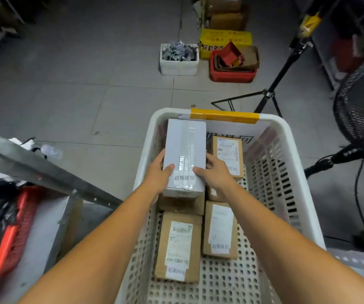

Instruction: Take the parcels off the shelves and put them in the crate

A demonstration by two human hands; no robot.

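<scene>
White parcel (184, 154): a long grey-white box sealed with clear tape, in the far-left corner of the crate (286, 132), above a brown parcel (181, 205). Whether it rests on that parcel cannot be told.

Crate: white perforated plastic, with yellow tape (224, 116) on its far rim. It also holds three more brown parcels, one at the far right (228, 155), one at the near left (177, 246) and one at the near right (220, 229).

Left hand (158, 174): grips the white parcel's left side, thumb on top. Right hand (216, 174): grips its right side, thumb on top and fingers down the side.

Writing: the white parcel carries a small label of Chinese characters, upside down from this view. The brown parcels bear white barcode labels, too small to read. Large dark characters on the crate's inner far wall are partly hidden.

On the floor beyond the crate stand a white foam box (178, 64) of grey items, a red basket (231, 73) of cardboard, and a yellow carton (224, 39) with dark characters.
</scene>
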